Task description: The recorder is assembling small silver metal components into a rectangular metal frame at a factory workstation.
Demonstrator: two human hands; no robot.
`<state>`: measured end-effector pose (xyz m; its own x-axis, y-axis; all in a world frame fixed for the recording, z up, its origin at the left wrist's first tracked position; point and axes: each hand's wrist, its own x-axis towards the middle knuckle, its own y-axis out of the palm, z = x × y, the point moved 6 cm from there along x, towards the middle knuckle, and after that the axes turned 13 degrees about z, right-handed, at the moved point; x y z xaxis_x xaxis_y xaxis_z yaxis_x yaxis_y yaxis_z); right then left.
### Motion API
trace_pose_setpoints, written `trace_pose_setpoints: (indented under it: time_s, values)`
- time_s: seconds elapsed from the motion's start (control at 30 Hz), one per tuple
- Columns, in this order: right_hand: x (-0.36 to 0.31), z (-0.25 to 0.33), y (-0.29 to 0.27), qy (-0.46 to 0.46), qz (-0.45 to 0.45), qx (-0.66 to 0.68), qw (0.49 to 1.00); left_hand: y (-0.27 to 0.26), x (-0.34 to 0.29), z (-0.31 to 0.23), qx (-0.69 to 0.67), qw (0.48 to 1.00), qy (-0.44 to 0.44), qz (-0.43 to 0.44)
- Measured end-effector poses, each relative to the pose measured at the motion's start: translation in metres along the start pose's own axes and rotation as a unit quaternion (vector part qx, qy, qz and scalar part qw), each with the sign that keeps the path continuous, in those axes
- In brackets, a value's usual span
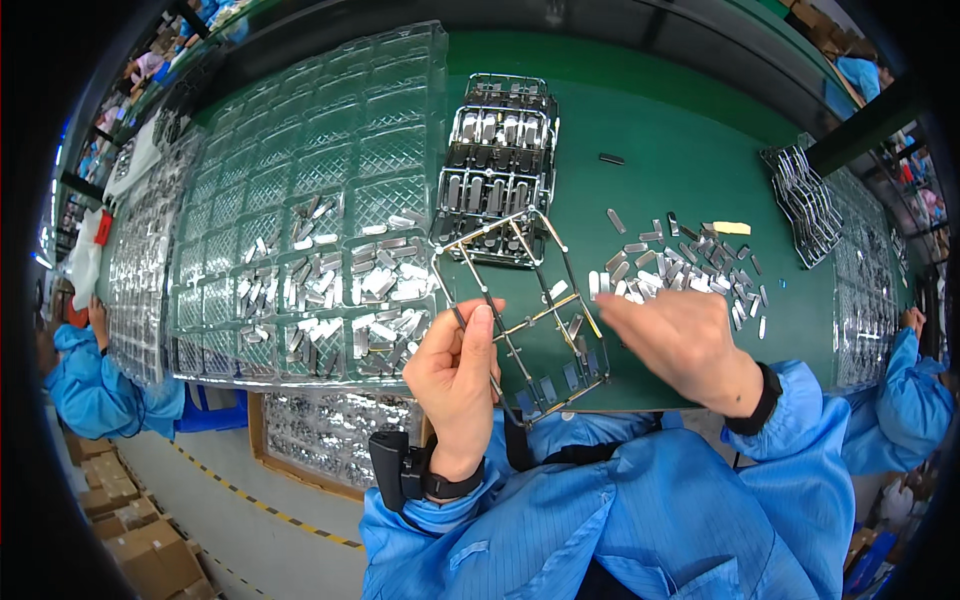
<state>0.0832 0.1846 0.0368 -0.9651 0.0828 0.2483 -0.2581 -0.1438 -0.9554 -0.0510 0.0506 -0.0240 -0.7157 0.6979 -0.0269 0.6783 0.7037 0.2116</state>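
Currently, a frame [538, 316] is being clamped by the left hand [458, 365]. Strips [676, 272] are being partly hidden by the right hand [690, 345], grip unclear.

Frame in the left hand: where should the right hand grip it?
Probably the right rail of the frame, pinched from the right: it's slim and faces the right hand, while the left hand holds the left side.

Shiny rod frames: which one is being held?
The tilted frame in the left hand, unlike those in the stack behind it and the bundle at the picture's right.
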Motion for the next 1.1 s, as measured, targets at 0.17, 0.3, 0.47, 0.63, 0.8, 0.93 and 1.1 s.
trace_pose_setpoints:
  time_s: [0.17, 0.3, 0.47, 0.63, 0.8, 0.93, 1.1]
  values:
    - [-0.019, 0.042, -0.002, -0.109, -0.010, -0.034, 0.993, 0.013, 0.001, 0.007, -0.017, 0.999, -0.018, 0.042]
    - [-0.023, 0.044, 0.003, -0.110, 0.064, -0.082, 0.988, 0.022, 0.001, 0.018, -0.023, 0.997, -0.044, 0.064]
    - [-0.030, 0.038, 0.014, -0.106, 0.174, -0.088, 0.975, 0.033, -0.001, 0.018, -0.003, 0.995, -0.053, 0.086]
    - [-0.034, 0.030, 0.025, -0.118, 0.254, 0.064, 0.958, 0.047, -0.011, 0.000, 0.132, 0.985, -0.004, 0.110]
    - [-0.036, 0.032, 0.019, -0.092, 0.189, 0.074, 0.975, 0.046, -0.016, -0.011, 0.223, 0.966, 0.088, 0.100]
    - [-0.041, 0.035, 0.015, -0.122, 0.133, 0.091, 0.979, 0.036, -0.015, -0.004, 0.164, 0.980, 0.046, 0.105]
    - [-0.043, 0.038, 0.015, -0.095, 0.157, 0.159, 0.970, 0.037, -0.019, -0.018, 0.217, 0.957, 0.126, 0.146]
